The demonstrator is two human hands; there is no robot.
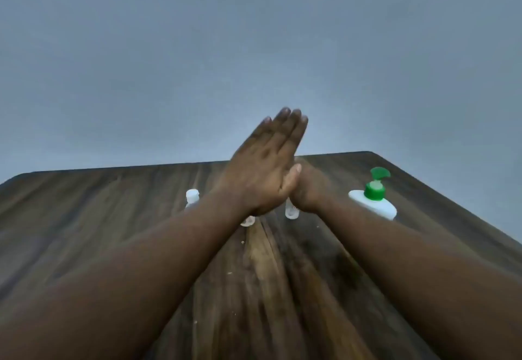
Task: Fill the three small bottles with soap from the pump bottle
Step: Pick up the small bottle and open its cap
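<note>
The pump bottle (372, 204), white with a green pump head, is seen standing near the right edge of the bench (113, 218), toward the far right corner, its spout turned toward the far edge. It is left well apart from both hands, untouched, so no soap is judged to have been drawn at this moment.

The small bottles are set in a loose row across the middle of the bench, toward the far edge. One with a white cap (192, 198) is seen to the left of the hands; a second (248, 221) is mostly hidden under the left wrist; a third (291, 210) shows just beside the right wrist. Whether the hidden two are capped cannot be told.

The left hand (262, 167) and right hand (303, 187) are held palm to palm above the row, nothing being gripped. The fingers (285, 125) are pressed together and stretched flat, pointing away from the person (a clap or a readiness gesture, by the look of it). The row is presumably laid out within reach of the pump, so that each bottle may be brought to the spout in turn.
</note>
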